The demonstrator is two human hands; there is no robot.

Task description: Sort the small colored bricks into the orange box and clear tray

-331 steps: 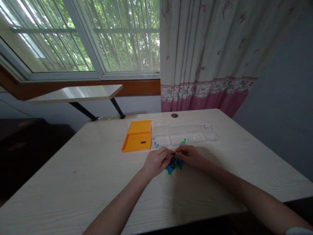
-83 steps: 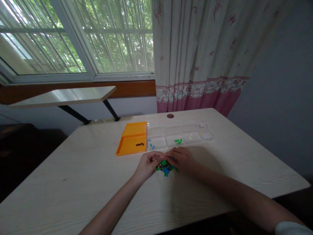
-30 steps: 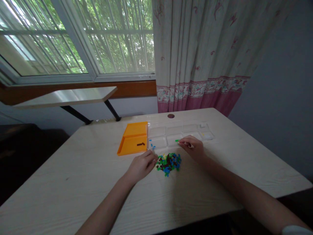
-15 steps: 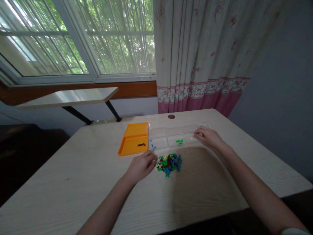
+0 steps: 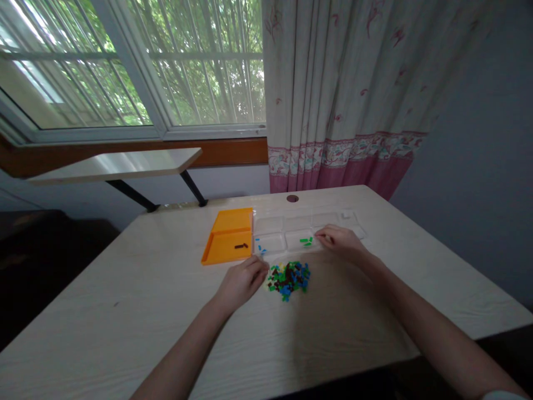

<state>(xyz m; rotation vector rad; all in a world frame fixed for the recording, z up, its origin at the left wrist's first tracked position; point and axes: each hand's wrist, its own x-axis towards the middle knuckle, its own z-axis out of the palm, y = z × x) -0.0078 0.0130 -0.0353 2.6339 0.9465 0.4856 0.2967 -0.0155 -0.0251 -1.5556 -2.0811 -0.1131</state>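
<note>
My left hand [image 5: 242, 284] rests on the table with its fingers curled together, at the left edge of a pile of small coloured blocks [image 5: 289, 279]; whatever its fingertips hold is too small to make out. The pile mixes blue, green, dark brown and pale yellow pieces. My right hand [image 5: 342, 243] hovers over the right part of a clear compartment tray [image 5: 270, 243], thumb and fingers pinched together. Any piece in that pinch cannot be made out. Close to its fingertips, several green blocks [image 5: 306, 241] lie in one compartment. Blue blocks [image 5: 260, 246] lie in the front left compartment.
An orange tray [image 5: 229, 220] with two sections adjoins the clear tray on its left, with dark brown blocks [image 5: 240, 246] in its front section. A raised shelf [image 5: 125, 165] stands at the back left. Behind the table hang curtains [image 5: 333, 111] beside a window.
My right hand has moved left and slightly nearer to me, from the tray's right compartments towards the one with green blocks. My left hand has stayed at the pile.
</note>
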